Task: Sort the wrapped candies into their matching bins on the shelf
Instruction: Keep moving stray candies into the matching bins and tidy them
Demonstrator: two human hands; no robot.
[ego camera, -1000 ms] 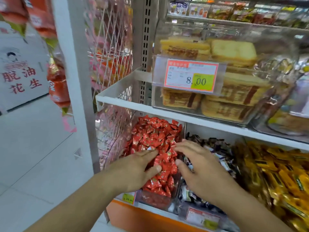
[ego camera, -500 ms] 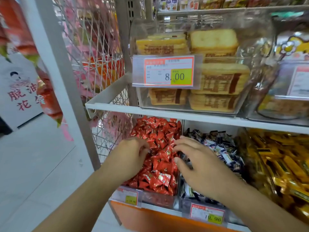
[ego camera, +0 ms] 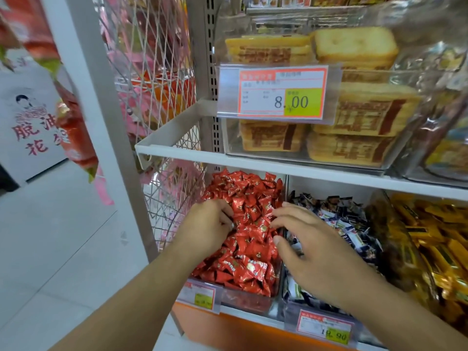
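A clear bin (ego camera: pixel 244 303) on the lower shelf is heaped with red wrapped candies (ego camera: pixel 250 257). My left hand (ego camera: pixel 206 228) lies on the left of that pile with its fingers curled down into it, and a small pale bit shows at the fingertips. My right hand (ego camera: pixel 312 252) hovers over the divide between this bin and the neighbouring one, fingers spread, with the fingertips touching the red candies. The neighbouring bin holds black-and-white wrapped candies (ego camera: pixel 340 220). Further right lie gold wrapped candies (ego camera: pixel 435 239).
The upper shelf's edge (ego camera: pixel 253 162) hangs just above the bins, carrying a clear box of biscuit packs (ego camera: pixel 354 110) with an 8.00 price tag (ego camera: pixel 281 93). A wire mesh side panel (ego camera: pixel 157 97) and a white post (ego camera: pixel 101 127) close off the left. Beyond them is tiled floor (ego camera: pixel 58 249).
My left hand has gone from flat to curled and moved deeper into the red pile. My right hand has shifted a little forward, and the view has moved closer to the shelf.
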